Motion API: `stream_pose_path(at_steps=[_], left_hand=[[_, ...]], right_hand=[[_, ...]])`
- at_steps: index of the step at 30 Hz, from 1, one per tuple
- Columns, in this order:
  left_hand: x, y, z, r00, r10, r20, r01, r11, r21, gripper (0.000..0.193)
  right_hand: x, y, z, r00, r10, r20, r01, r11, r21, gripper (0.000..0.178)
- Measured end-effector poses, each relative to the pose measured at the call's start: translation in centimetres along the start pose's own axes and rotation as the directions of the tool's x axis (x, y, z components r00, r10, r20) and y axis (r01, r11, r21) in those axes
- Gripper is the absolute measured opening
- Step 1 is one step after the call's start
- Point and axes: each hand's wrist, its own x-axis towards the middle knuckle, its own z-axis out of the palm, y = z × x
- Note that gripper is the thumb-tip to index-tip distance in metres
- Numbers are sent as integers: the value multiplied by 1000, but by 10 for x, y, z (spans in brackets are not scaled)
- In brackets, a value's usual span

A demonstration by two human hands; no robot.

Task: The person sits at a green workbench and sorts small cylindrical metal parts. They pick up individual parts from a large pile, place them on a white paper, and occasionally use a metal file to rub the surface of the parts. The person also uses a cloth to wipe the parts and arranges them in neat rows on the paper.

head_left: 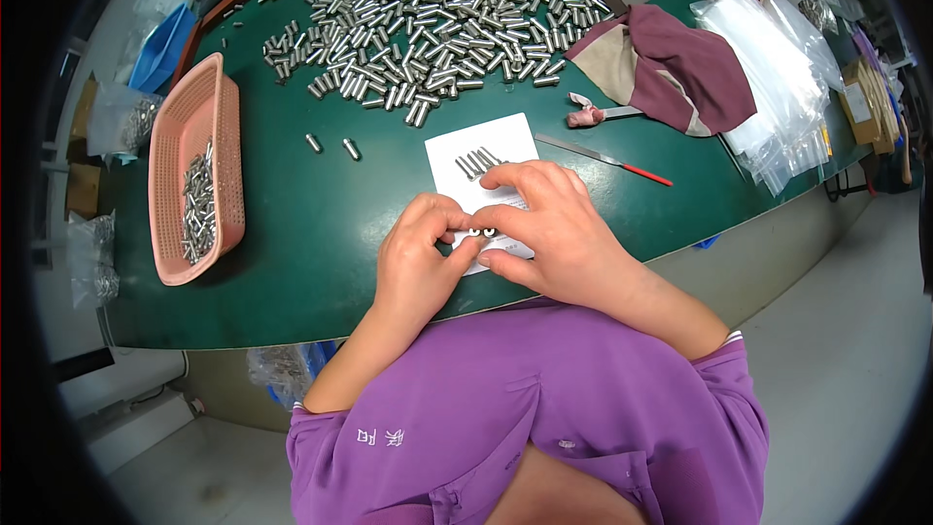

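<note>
Over a white sheet of paper (pixel 442 157) my left hand (pixel 420 251) and my right hand (pixel 562 228) meet. Short metal pins (pixel 489 232) are pinched between the fingertips of both hands, with their round ends facing up toward me. My fingers cover most of their length. Just beyond my fingertips, several slim metal pins (pixel 474 164) lie side by side on the paper. Two more loose metal pins (pixel 352 149) rest on the green table to the left.
A big heap of metal pins (pixel 437 19) spreads across the far green table (pixel 292 301). At left stands a pink basket (pixel 233 136) containing pins. To the right are a red-handled file (pixel 646 175), a tape-wrapped blade (pixel 586 117), a maroon cloth (pixel 695 68) and clear plastic bags (pixel 777 87).
</note>
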Motion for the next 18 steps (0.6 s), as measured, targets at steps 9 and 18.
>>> stream_pose_path(at_steps=[9, 18], left_hand=[[0, -2, 0, 1000, -13, 5, 13, 999, -41, 17], [1, 0, -4, 999, -23, 27, 24, 999, -31, 15]], right_hand=[[2, -3, -8, 997, 0, -72, -6, 997, -79, 30], [5, -1, -9, 998, -65, -28, 61, 988, -139, 21]])
